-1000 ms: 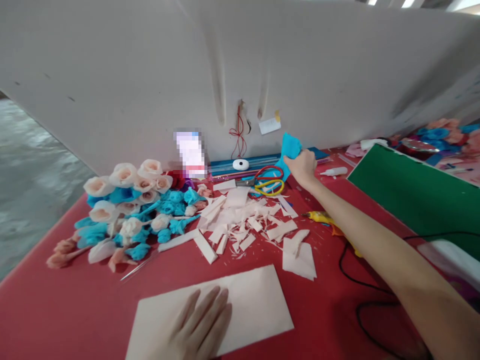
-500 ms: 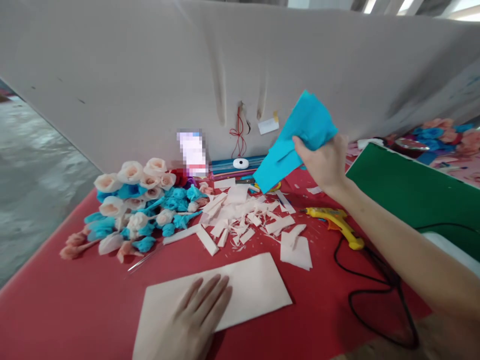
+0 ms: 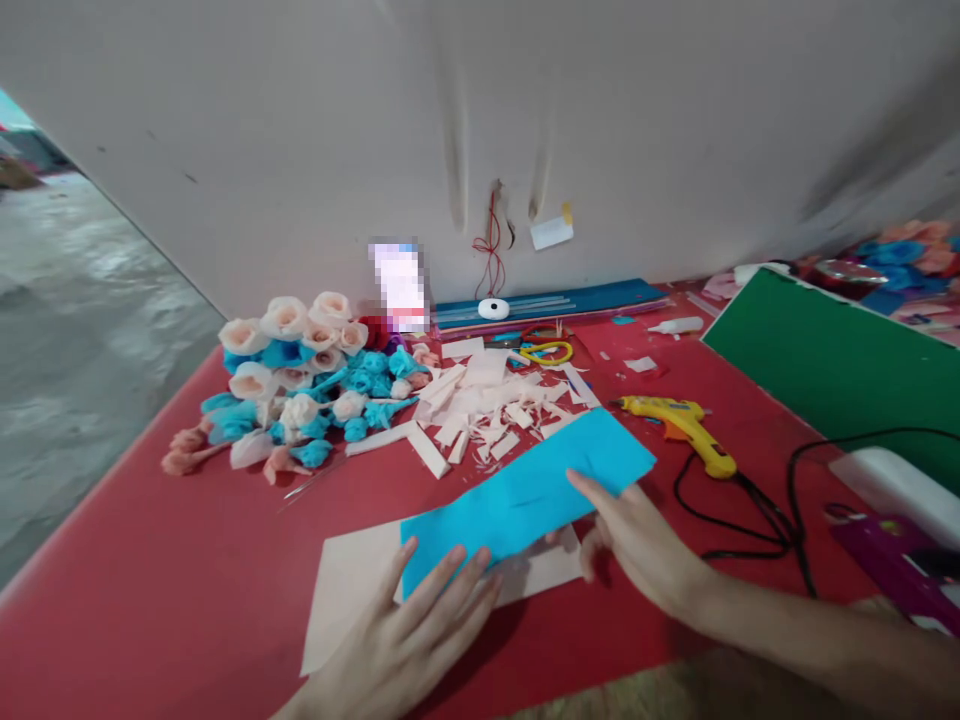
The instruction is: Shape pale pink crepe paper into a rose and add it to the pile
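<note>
A folded strip of bright blue crepe paper (image 3: pixel 517 495) lies slanted over a pale cream folded sheet (image 3: pixel 341 575) at the front of the red table. My right hand (image 3: pixel 630 540) grips its right end, with one finger on top and the others curled beneath. Flat and with fingers apart, my left hand (image 3: pixel 431 620) rests at the blue paper's lower left corner, over the cream sheet. Behind the blue paper, cream paper scraps (image 3: pixel 487 400) are strewn in a pile.
Handmade paper flowers (image 3: pixel 300 380) are heaped at the left. A yellow glue gun (image 3: pixel 686 425) with a black cord lies right of the scraps. Yellow-handled scissors (image 3: pixel 547 352) sit behind them. A green board (image 3: pixel 847 370) occupies the right, and a blurred phone screen (image 3: pixel 400 285) leans on the wall.
My right hand has brought the blue crepe paper down from the air onto the cream sheet. My left hand stays low and now touches the blue paper's left end.
</note>
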Demonstrator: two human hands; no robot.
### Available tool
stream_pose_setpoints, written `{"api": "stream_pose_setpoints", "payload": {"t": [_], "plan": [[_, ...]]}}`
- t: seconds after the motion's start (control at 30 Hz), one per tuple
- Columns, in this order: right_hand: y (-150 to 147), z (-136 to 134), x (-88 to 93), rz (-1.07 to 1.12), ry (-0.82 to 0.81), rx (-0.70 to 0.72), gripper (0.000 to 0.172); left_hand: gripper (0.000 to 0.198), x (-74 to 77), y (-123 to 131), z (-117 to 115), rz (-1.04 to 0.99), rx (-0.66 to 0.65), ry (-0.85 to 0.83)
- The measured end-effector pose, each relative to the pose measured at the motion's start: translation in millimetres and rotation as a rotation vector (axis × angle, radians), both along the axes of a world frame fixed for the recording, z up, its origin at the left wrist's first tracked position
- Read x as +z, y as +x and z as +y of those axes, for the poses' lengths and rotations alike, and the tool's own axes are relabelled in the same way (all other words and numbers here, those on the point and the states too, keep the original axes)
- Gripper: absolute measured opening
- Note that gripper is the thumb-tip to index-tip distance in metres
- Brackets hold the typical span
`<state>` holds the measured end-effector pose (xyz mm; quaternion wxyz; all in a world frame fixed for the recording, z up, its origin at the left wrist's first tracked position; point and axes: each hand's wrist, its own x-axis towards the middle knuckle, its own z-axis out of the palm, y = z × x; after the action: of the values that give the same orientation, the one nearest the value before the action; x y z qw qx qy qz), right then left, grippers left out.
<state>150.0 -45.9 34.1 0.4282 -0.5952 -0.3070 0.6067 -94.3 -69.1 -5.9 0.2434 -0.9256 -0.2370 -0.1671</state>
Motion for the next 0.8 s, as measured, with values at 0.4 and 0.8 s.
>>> {"api": "stream_pose_setpoints", "payload": {"t": [0.4,0.8], "plan": [[-55,-29,-11.7,0.121,-0.149,0.191,0.043,0.041,5.4,2,0,0.034,0.069,-0.096],[-52,-30,-26.4,0.171,-0.199,0.226,0.035,0.041,-0.8,-1,6,0.095,0.055,-0.205]]}}
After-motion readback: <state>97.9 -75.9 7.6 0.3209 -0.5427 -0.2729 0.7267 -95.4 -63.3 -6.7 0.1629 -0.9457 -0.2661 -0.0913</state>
